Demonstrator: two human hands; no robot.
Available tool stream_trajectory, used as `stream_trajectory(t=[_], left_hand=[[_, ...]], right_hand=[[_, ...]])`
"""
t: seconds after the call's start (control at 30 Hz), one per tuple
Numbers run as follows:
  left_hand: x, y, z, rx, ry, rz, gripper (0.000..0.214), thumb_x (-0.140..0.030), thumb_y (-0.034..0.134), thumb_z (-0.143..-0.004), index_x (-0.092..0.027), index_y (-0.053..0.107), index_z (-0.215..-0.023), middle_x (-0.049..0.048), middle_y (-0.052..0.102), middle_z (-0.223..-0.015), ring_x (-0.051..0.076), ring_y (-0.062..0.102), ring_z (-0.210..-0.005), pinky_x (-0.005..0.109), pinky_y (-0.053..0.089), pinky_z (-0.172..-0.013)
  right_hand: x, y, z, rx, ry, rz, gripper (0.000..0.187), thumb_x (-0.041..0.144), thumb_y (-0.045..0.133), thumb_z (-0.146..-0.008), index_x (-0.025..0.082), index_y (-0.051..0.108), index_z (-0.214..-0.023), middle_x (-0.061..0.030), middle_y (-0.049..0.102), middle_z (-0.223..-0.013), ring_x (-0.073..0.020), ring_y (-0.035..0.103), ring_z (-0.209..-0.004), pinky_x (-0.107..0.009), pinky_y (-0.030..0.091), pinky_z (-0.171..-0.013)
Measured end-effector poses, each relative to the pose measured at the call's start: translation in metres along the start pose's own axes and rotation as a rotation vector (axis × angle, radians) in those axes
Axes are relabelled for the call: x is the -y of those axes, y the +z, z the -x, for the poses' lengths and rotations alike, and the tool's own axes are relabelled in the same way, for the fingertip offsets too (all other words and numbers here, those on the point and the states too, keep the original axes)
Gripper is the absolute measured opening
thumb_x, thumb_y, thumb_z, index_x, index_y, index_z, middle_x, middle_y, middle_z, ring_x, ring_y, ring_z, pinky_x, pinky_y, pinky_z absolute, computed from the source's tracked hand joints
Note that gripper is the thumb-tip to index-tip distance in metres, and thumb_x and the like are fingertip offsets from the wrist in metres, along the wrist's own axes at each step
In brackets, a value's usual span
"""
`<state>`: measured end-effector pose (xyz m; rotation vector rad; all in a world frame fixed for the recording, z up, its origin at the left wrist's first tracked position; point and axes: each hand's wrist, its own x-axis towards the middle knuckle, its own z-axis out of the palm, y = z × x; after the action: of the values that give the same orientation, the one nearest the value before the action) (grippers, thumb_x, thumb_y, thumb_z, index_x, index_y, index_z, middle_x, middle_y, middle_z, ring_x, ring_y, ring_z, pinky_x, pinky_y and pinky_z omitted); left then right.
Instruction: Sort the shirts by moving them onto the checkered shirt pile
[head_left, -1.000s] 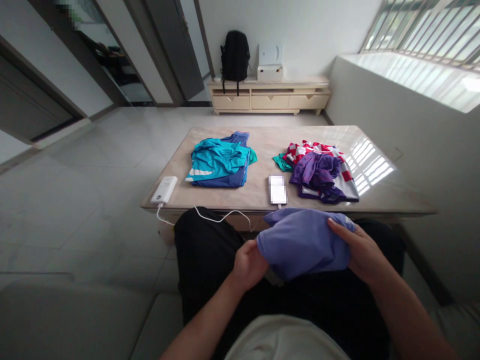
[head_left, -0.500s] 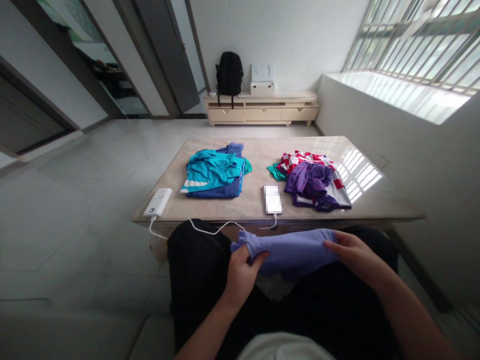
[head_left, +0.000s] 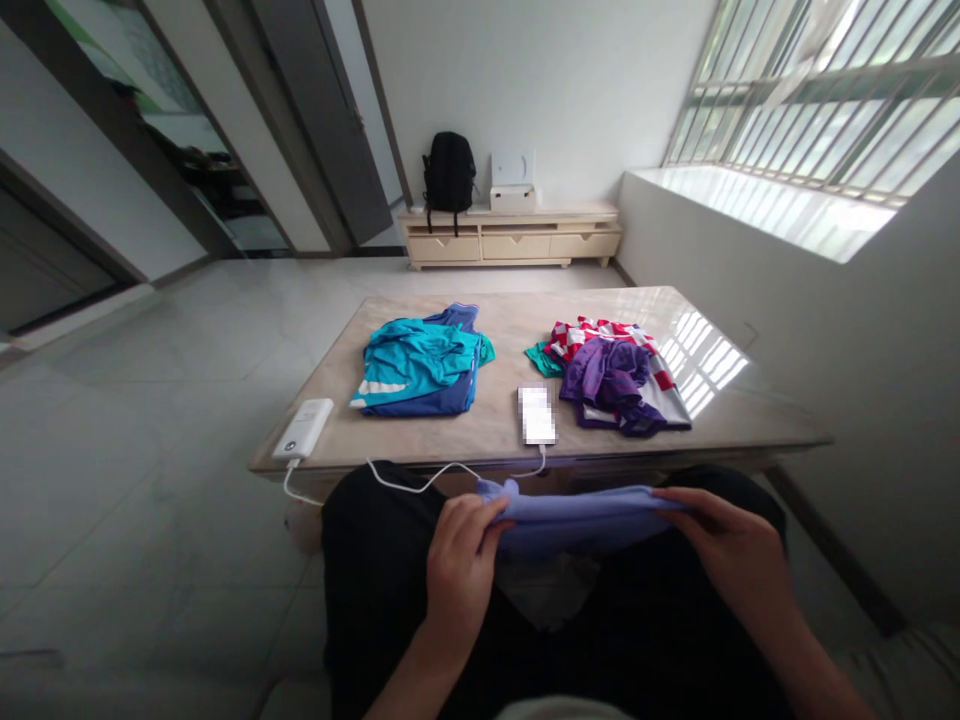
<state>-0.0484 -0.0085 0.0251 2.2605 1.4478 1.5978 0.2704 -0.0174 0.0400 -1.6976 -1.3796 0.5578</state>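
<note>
Hands — your left hand (head_left: 459, 545) and right hand (head_left: 731, 548) — pinch the purple cloth (head_left: 577, 512) tight near the table (head_left: 495, 440); loosen, and it could slip down.

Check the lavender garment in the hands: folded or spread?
Folded. The lavender garment is a narrow, layered band over the lap, pinched by the left hand and right hand at either end.

Open tabletop (head_left: 495, 335) between the teal pile (head_left: 420, 362) and the purple pile (head_left: 619, 372), blocked near the front edge by the phone (head_left: 537, 414). Charging cable (head_left: 420, 478) strung along that edge, from the power bank (head_left: 303, 428) at the left corner to the phone. Bare surface at the far edge and right side.
</note>
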Motion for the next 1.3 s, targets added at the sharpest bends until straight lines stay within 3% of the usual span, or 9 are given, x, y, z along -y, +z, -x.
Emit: stream_trajectory(t=[0.23,0.37,0.53,0.63,0.7,0.8,0.93,1.07,1.3], left_hand=[[-0.008,0.038,-0.077,0.135,-0.065,0.21,0.006,-0.025,0.058,-0.103,-0.023,0.064,-0.104,0.0075,0.072,-0.113,0.022,0.07,-0.105,0.032,0.056,-0.091],[0.008,0.122,-0.175,0.244,-0.187,0.269,0.014,-0.035,0.065,-0.1,-0.022,0.067,-0.106,0.0014,0.074,-0.088,0.017,0.07,-0.078,0.025,0.053,-0.072],[0.048,0.255,-0.301,0.364,-0.182,0.188,0.017,-0.033,0.065,-0.099,-0.018,0.071,-0.106,0.006,0.077,-0.093,0.019,0.071,-0.085,0.026,0.053,-0.078],[0.075,0.31,-0.319,0.44,-0.204,0.092,0.019,-0.022,0.062,-0.099,-0.016,0.069,-0.115,0.013,0.077,-0.106,0.024,0.072,-0.099,0.033,0.054,-0.087],[0.093,0.324,-0.297,0.495,-0.188,0.025,0.021,-0.019,0.06,-0.098,-0.014,0.069,-0.117,0.0164,0.075,-0.114,0.027,0.07,-0.108,0.038,0.053,-0.094],[0.119,0.313,-0.237,0.603,-0.097,-0.044,0.021,-0.02,0.068,-0.094,-0.016,0.071,-0.115,0.0156,0.071,-0.123,0.027,0.066,-0.12,0.04,0.05,-0.106],[0.158,0.256,-0.176,0.675,-0.021,-0.158,0.027,-0.026,0.061,-0.099,-0.02,0.069,-0.124,0.0126,0.06,-0.145,0.026,0.048,-0.143,0.045,0.037,-0.122],[0.216,0.184,-0.179,0.647,-0.111,-0.364,0.039,-0.034,0.05,-0.104,-0.018,0.064,-0.136,0.0133,0.048,-0.159,0.028,0.031,-0.155,0.047,0.024,-0.129],[0.321,0.097,-0.18,0.593,-0.458,-0.679,0.072,-0.054,0.049,-0.099,-0.013,0.042,-0.159,0.0236,0.027,-0.17,0.05,0.019,-0.156,0.071,0.02,-0.121]], right_hand=[[0.008,-0.044,-0.049,-0.198,-0.185,0.117,0.033,0.059,0.069,-0.086,0.029,0.079,-0.096,-0.0044,0.076,-0.111,-0.0275,0.073,-0.099,-0.037,0.057,-0.085],[0.008,-0.067,-0.147,-0.373,-0.154,0.152,0.038,0.057,0.07,-0.083,0.023,0.077,-0.099,-0.0036,0.075,-0.075,-0.0234,0.07,-0.067,-0.031,0.053,-0.06],[-0.01,-0.061,-0.317,-0.348,-0.128,0.141,0.04,0.049,0.068,-0.085,0.016,0.076,-0.105,-0.0102,0.079,-0.087,-0.0254,0.074,-0.078,-0.032,0.057,-0.065],[-0.04,-0.029,-0.369,-0.306,-0.107,0.174,0.05,0.044,0.062,-0.088,0.012,0.069,-0.127,-0.0178,0.077,-0.112,-0.0289,0.075,-0.093,-0.04,0.061,-0.078],[-0.066,0.002,-0.363,-0.298,-0.108,0.214,0.054,0.043,0.058,-0.091,0.012,0.065,-0.134,-0.0214,0.069,-0.132,-0.0329,0.07,-0.114,-0.047,0.059,-0.094],[-0.101,0.051,-0.316,-0.245,-0.122,0.282,0.053,0.044,0.051,-0.095,0.015,0.065,-0.137,-0.0199,0.058,-0.148,-0.0362,0.057,-0.135,-0.053,0.047,-0.113],[-0.11,0.097,-0.265,-0.07,-0.208,0.357,0.062,0.054,0.058,-0.094,0.024,0.058,-0.149,-0.0135,0.041,-0.165,-0.0398,0.031,-0.154,-0.059,0.031,-0.123],[-0.098,0.122,-0.267,0.037,-0.354,0.62,0.066,0.06,0.041,-0.102,0.03,0.041,-0.161,-0.0065,0.017,-0.175,-0.0399,0.008,-0.161,-0.065,0.016,-0.125],[-0.114,0.151,-0.278,0.19,-0.286,0.807,0.072,0.071,0.031,-0.1,0.037,0.034,-0.163,-0.0073,0.025,-0.173,-0.0476,0.018,-0.157,-0.077,0.022,-0.116]])
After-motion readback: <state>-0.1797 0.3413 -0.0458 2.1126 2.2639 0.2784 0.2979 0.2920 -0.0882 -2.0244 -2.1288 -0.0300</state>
